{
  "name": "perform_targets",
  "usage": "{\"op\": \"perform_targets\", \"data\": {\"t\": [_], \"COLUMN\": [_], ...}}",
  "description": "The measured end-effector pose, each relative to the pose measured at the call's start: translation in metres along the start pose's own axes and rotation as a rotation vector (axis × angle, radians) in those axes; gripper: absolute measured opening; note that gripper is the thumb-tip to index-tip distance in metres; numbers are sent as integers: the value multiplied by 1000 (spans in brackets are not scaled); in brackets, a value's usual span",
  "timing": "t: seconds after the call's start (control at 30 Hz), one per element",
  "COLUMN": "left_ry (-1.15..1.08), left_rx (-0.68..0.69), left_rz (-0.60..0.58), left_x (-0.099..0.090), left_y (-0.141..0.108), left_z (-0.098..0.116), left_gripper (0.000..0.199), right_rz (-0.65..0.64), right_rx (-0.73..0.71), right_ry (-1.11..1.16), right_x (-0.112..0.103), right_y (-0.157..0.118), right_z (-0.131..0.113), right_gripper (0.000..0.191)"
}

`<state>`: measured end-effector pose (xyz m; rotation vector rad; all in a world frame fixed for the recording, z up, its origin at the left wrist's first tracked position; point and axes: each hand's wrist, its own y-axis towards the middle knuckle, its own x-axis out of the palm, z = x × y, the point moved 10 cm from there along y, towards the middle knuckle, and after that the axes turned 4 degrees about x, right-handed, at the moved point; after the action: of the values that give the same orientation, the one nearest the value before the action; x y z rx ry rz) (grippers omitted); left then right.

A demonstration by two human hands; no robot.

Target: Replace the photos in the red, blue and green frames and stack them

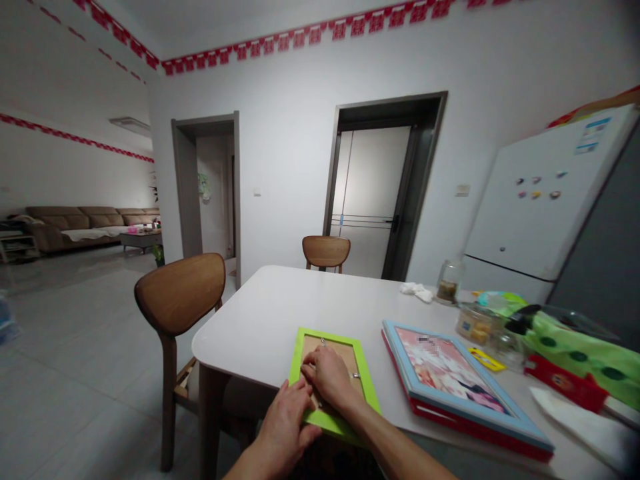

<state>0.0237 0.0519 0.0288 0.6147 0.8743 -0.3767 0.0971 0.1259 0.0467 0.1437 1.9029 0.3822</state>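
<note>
Frame (pixel 369 383), lime green and rectangular, lies back-up under both hands at the near edge of the smooth white table (pixel 295 293). From my head view, the right hand (pixel 330 375) has its fingers bunched and curled, tips on the flat brown backing (pixel 343 350) near the left rim; I can't tell whether they pinch anything. The left hand (pixel 287 415) sets its fingers over that rim, thumb apart at the near corner; its grip is unclear to me. Small shiny clips (pixel 356 375) dot the backing. Beside it I see a glossy, blue-bordered picture (pixel 457 377).
</note>
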Motion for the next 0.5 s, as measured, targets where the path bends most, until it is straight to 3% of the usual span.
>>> {"op": "perform_targets", "data": {"t": [0.23, 0.5], "left_ry": [29, 30], "left_rx": [15, 23], "left_rz": [-17, -26], "left_x": [1, 5], "left_y": [0, -3], "left_z": [3, 5], "left_gripper": [40, 52], "right_rz": [-9, 37], "right_rx": [60, 254], "right_ry": [-51, -163], "right_x": [4, 0], "right_y": [5, 20], "right_z": [16, 61], "right_gripper": [24, 33]}}
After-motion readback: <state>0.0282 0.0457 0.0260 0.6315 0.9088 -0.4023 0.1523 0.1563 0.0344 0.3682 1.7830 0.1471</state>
